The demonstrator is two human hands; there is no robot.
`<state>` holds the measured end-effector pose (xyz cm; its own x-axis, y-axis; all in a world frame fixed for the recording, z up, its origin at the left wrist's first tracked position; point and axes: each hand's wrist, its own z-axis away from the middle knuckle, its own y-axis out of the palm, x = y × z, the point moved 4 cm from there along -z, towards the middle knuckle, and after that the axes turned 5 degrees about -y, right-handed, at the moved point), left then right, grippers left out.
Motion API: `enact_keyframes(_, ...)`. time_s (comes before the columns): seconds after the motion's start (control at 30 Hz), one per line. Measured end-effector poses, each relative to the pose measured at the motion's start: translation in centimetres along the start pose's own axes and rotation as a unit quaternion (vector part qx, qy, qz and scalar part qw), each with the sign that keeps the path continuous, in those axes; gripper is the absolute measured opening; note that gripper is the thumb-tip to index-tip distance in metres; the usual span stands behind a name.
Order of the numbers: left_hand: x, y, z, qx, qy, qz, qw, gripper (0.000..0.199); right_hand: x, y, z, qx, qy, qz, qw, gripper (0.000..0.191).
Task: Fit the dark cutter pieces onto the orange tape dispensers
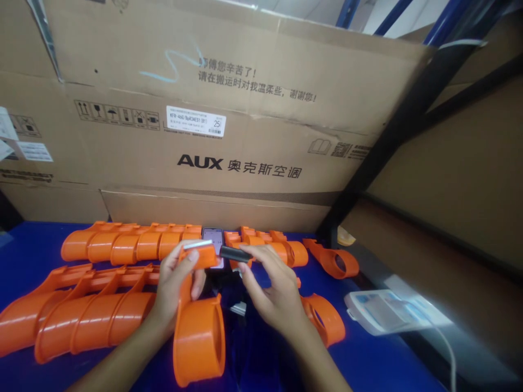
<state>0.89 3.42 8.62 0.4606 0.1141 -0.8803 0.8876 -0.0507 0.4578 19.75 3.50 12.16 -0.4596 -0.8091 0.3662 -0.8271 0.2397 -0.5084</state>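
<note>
My left hand (pixel 174 280) is closed round the upper end of an orange plastic part (pixel 198 340), whose wide ring hangs down below the fingers. A thin whitish strip (pixel 198 244) lies along the top of that end. Between the thumb and fingers of my right hand (pixel 272 286) is a short black cylinder (pixel 236 254), a little blurred. Its tip points left, close to the orange part's end; whether they touch I cannot tell. Behind the hands lies a phone (pixel 213 235) with a lit screen, partly covered.
Rows of similar orange parts (pixel 125 247) line the blue surface (pixel 122 375), left and right. A large cardboard box (pixel 261 125) stands at the back. On the right are a pale plastic case (pixel 378 310), a white cable (pixel 449 348) and a dark rack post (pixel 368 147).
</note>
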Motion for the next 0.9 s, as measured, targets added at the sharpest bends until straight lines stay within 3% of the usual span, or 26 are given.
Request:
enact_keyframes(0.07,-0.8,0.1,0.3,-0.022,0.018,0.034,0.999,0.025,-0.4,0.1,0.0,0.004,0.012,0.021,1.000,0.028)
enact_keyframes(0.17,-1.4,0.2,0.7,-0.032,0.036,0.038,0.998,0.027,-0.9,1.0,0.1,0.056,0.010,0.046,0.997,0.026)
enact_keyframes(0.47,0.2,-0.4,1.4,0.063,0.076,0.013,0.995,0.031,-1.3,3.2,-0.2,0.176,-0.009,0.082,0.981,0.027)
enact_keyframes(0.7,0.2,-0.8,1.1,0.053,0.081,0.011,0.995,0.031,0.4,4.6,-1.0,0.251,-0.059,0.067,0.964,0.010)
enact_keyframes(0.9,0.3,-0.9,1.0,0.054,0.081,0.014,0.995,0.030,0.9,5.0,-1.1,0.270,-0.079,0.035,0.959,0.008)
